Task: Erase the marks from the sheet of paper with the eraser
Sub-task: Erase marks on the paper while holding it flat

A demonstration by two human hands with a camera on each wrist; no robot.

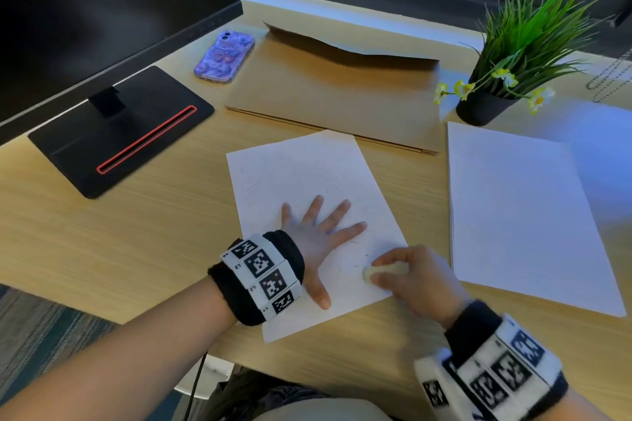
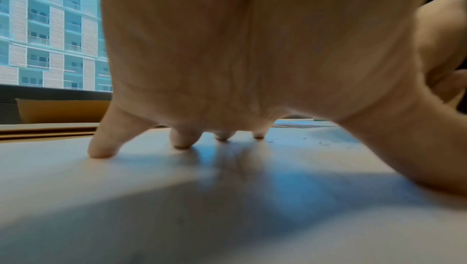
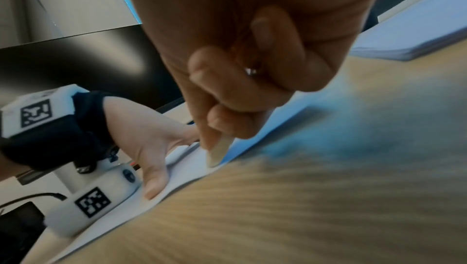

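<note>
Two hands | left hand (image 1: 316, 232) flat on paper (image 1: 307, 164) | right hand (image 1: 415, 280) pinches eraser (image 1: 374, 271) (paper's edge)

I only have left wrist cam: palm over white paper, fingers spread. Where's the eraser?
Observer: The right hand pinches the eraser near the right edge of the sheet of paper; its tip is down on the paper.
Operator: Marks left?
Observer: A few short dark flecks beside the eraser, and faint lines on the far half.
Operator: Is the left hand really pinning it?
Observer: Yes, from the head view the left hand lies flat mid-sheet, thumb toward the near edge.
</note>
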